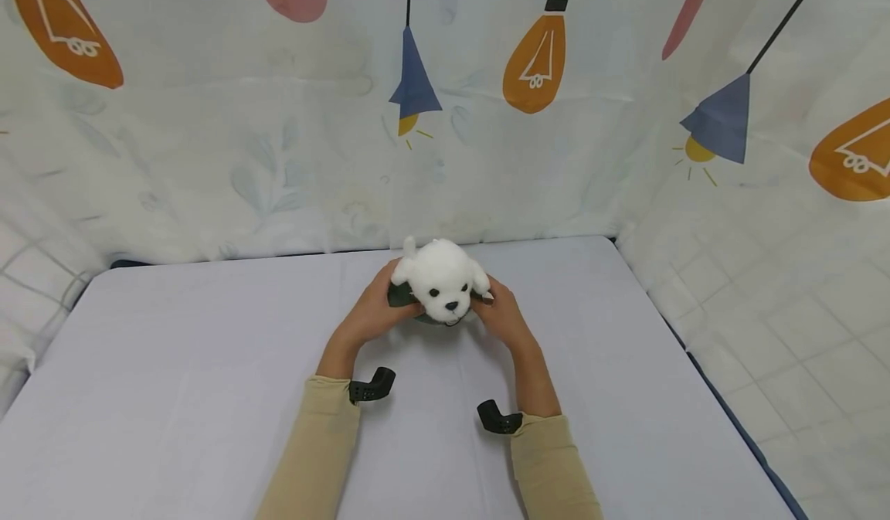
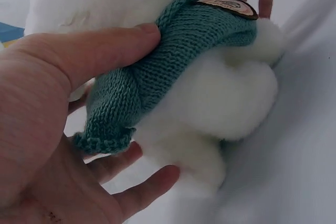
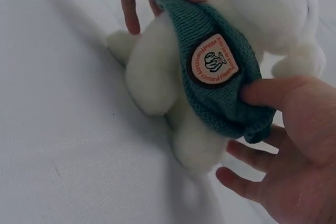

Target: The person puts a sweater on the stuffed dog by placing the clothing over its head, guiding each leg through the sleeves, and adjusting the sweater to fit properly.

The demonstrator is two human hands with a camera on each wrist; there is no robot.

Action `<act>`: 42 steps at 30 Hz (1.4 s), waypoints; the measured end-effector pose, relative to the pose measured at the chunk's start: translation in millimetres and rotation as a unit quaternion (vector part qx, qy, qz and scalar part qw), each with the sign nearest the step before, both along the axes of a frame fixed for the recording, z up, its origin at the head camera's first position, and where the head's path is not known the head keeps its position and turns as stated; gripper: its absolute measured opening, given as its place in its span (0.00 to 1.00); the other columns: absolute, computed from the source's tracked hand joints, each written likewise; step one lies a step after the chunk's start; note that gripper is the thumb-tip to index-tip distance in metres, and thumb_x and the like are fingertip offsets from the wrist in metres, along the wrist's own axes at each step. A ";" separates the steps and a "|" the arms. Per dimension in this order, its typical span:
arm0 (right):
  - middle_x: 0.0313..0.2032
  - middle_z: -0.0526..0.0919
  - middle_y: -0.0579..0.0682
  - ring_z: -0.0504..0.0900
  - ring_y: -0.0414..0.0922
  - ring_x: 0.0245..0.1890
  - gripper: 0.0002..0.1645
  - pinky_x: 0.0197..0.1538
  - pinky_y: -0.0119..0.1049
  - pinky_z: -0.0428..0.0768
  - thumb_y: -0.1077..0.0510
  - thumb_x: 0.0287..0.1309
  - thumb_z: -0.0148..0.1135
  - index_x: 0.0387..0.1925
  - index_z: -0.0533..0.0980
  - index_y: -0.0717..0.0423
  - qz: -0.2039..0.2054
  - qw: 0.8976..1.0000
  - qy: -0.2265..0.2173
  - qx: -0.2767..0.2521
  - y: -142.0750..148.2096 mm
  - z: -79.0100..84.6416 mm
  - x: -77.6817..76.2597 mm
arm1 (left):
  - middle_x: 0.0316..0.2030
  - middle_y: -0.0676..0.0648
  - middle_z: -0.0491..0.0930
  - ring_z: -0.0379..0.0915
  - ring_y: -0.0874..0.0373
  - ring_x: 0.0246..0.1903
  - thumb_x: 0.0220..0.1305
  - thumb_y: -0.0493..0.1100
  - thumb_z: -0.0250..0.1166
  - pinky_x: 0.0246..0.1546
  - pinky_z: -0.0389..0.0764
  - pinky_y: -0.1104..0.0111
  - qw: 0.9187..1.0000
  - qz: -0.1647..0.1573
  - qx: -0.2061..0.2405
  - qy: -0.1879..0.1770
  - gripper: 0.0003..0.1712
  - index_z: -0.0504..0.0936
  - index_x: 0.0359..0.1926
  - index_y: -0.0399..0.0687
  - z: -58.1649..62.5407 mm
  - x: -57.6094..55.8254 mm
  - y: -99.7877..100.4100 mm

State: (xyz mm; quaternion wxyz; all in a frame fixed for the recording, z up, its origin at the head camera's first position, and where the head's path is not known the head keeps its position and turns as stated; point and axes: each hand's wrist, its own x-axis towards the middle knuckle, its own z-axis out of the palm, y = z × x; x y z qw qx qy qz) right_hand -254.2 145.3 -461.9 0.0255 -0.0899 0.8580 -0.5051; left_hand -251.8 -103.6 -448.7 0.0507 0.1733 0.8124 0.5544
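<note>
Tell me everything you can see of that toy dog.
The toy dog is white and fluffy, with floppy ears, dark eyes and a dark nose. It wears a teal knitted sweater with a patch. It faces the head camera, seemingly sitting on the cloth, its sides held by the left hand and right hand.

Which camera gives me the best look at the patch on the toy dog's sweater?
The right wrist view: the dark-edged patch mostly faces that camera, showing its lettering and drawing. The left wrist view catches it slanted and foreshortened; in the head view I can't make it out for certain.
</note>
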 end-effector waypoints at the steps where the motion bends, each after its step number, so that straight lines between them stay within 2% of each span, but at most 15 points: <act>1: 0.66 0.72 0.48 0.67 0.49 0.68 0.30 0.66 0.52 0.69 0.54 0.65 0.58 0.68 0.66 0.45 0.003 1.000 -0.007 -0.002 0.7 0.0 0.3 | 0.68 0.46 0.63 0.59 0.48 0.68 0.53 0.45 0.74 0.67 0.61 0.48 1.000 0.003 0.003 -0.009 0.48 0.58 0.71 0.54 -0.3 -0.2 -0.6; 5: 0.68 0.67 0.46 0.66 0.51 0.69 0.36 0.67 0.54 0.67 0.51 0.64 0.59 0.71 0.60 0.40 0.017 0.999 -0.036 -0.005 2.5 0.1 1.8 | 0.64 0.48 0.68 0.64 0.50 0.63 0.50 0.47 0.76 0.64 0.64 0.51 0.999 0.011 0.029 -0.045 0.45 0.63 0.67 0.55 -2.0 -1.4 -3.2; 7: 0.69 0.67 0.47 0.66 0.52 0.69 0.37 0.67 0.54 0.67 0.50 0.64 0.59 0.72 0.58 0.40 0.027 0.999 -0.044 -0.004 2.8 0.2 2.3 | 0.63 0.48 0.70 0.66 0.50 0.62 0.50 0.48 0.76 0.63 0.66 0.52 0.998 0.015 0.029 -0.060 0.42 0.66 0.65 0.56 -2.4 -1.6 -4.3; 11: 0.68 0.67 0.51 0.67 0.53 0.68 0.37 0.66 0.53 0.68 0.49 0.66 0.57 0.73 0.56 0.45 0.049 0.997 -0.051 -0.001 2.5 -1.2 1.6 | 0.64 0.47 0.70 0.67 0.49 0.62 0.51 0.53 0.74 0.62 0.68 0.52 0.995 0.033 0.005 -0.090 0.42 0.66 0.66 0.58 -1.5 -0.8 -4.7; 14: 0.70 0.65 0.52 0.65 0.53 0.69 0.38 0.68 0.54 0.66 0.47 0.66 0.57 0.73 0.56 0.46 0.057 0.997 -0.051 0.000 1.6 -1.2 2.0 | 0.65 0.46 0.68 0.66 0.47 0.63 0.52 0.57 0.72 0.61 0.68 0.51 0.992 0.053 -0.021 -0.112 0.44 0.64 0.68 0.58 -0.3 -0.2 -4.4; 16: 0.71 0.63 0.53 0.63 0.54 0.70 0.39 0.69 0.55 0.64 0.47 0.66 0.57 0.74 0.55 0.48 0.057 0.996 -0.062 0.000 -2.0 9.7 6.8 | 0.66 0.43 0.68 0.65 0.46 0.64 0.53 0.57 0.71 0.61 0.68 0.49 0.991 0.063 -0.032 -0.115 0.45 0.63 0.69 0.54 0.7 -0.1 -4.1; 17: 0.71 0.63 0.53 0.63 0.54 0.71 0.39 0.69 0.55 0.63 0.47 0.66 0.57 0.73 0.56 0.48 0.053 0.997 -0.064 -0.001 -3.2 9.8 7.0 | 0.66 0.42 0.67 0.65 0.45 0.64 0.54 0.58 0.70 0.61 0.68 0.49 0.990 0.069 -0.035 -0.117 0.45 0.62 0.69 0.53 0.5 -0.6 -4.1; 20: 0.70 0.64 0.54 0.62 0.54 0.71 0.38 0.70 0.55 0.62 0.47 0.66 0.58 0.73 0.58 0.50 0.043 0.997 -0.068 -0.012 -6.8 10.0 6.6 | 0.62 0.39 0.71 0.73 0.45 0.57 0.58 0.58 0.67 0.54 0.75 0.53 0.988 0.086 -0.027 -0.124 0.42 0.63 0.68 0.48 -0.5 -1.5 -3.9; 23: 0.68 0.68 0.53 0.66 0.52 0.69 0.36 0.68 0.52 0.67 0.46 0.65 0.58 0.71 0.61 0.48 0.032 0.997 -0.062 -0.041 -8.8 -0.6 0.3 | 0.55 0.37 0.77 0.81 0.49 0.45 0.63 0.58 0.63 0.46 0.81 0.58 0.985 0.104 0.001 -0.138 0.36 0.65 0.65 0.46 -1.8 -3.3 -2.9; 25: 0.65 0.71 0.54 0.70 0.51 0.66 0.33 0.64 0.50 0.71 0.47 0.66 0.58 0.69 0.63 0.49 0.029 0.995 -0.068 -0.069 -10.9 0.3 -0.6 | 0.51 0.36 0.80 0.82 0.50 0.41 0.65 0.59 0.61 0.43 0.83 0.59 0.983 0.110 0.016 -0.146 0.34 0.67 0.64 0.45 -1.6 -4.3 -1.3; 28: 0.61 0.74 0.56 0.75 0.50 0.61 0.29 0.57 0.46 0.78 0.48 0.67 0.56 0.66 0.66 0.51 0.024 0.990 -0.082 -0.111 -13.2 2.9 -0.6 | 0.54 0.36 0.79 0.81 0.48 0.47 0.66 0.63 0.57 0.48 0.82 0.58 0.983 0.105 0.028 -0.151 0.36 0.66 0.67 0.46 -0.7 -5.5 1.3; 32: 0.58 0.77 0.57 0.79 0.48 0.55 0.26 0.51 0.40 0.81 0.48 0.68 0.56 0.63 0.68 0.52 0.018 0.986 -0.086 -0.143 -12.8 4.7 -0.7 | 0.59 0.38 0.75 0.76 0.46 0.56 0.68 0.64 0.54 0.52 0.80 0.57 0.982 0.097 0.036 -0.156 0.38 0.63 0.70 0.47 1.2 -5.6 3.9; 39: 0.56 0.78 0.60 0.79 0.44 0.48 0.33 0.46 0.34 0.79 0.53 0.64 0.61 0.68 0.62 0.47 0.030 0.982 -0.073 -0.173 -8.8 13.9 2.0 | 0.57 0.40 0.78 0.78 0.48 0.52 0.67 0.66 0.54 0.52 0.78 0.58 0.983 0.091 0.042 -0.155 0.37 0.64 0.68 0.51 11.6 -3.2 2.9; 42: 0.56 0.77 0.59 0.79 0.43 0.47 0.37 0.46 0.32 0.78 0.55 0.61 0.64 0.69 0.61 0.44 0.034 0.980 -0.063 -0.184 -7.6 18.5 3.5 | 0.55 0.40 0.79 0.77 0.50 0.51 0.64 0.65 0.58 0.52 0.74 0.59 0.984 0.079 0.049 -0.154 0.37 0.64 0.67 0.52 17.2 -1.2 1.9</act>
